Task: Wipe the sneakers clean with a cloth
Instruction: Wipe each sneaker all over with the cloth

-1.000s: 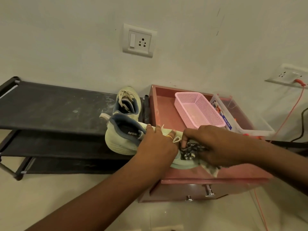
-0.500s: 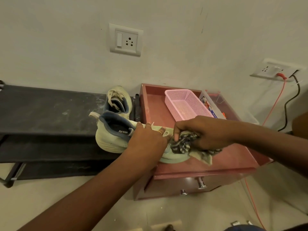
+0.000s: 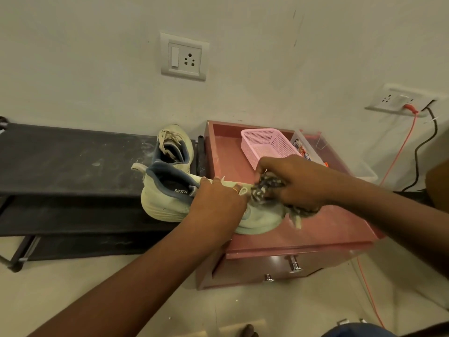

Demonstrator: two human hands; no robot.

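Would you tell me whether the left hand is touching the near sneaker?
Touching: the head view shows the left hand gripping the near sneaker across its middle.

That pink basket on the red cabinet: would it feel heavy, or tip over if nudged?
Probably light: the pink basket is thin perforated plastic and looks empty. Being low and wide, it would likely slide rather than tip on the smooth-topped cabinet. Its mesh walls may flex slightly.

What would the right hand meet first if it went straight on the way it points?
Most likely the left hand, which holds the near sneaker just past the cloth that the right hand grips; depth is unclear.
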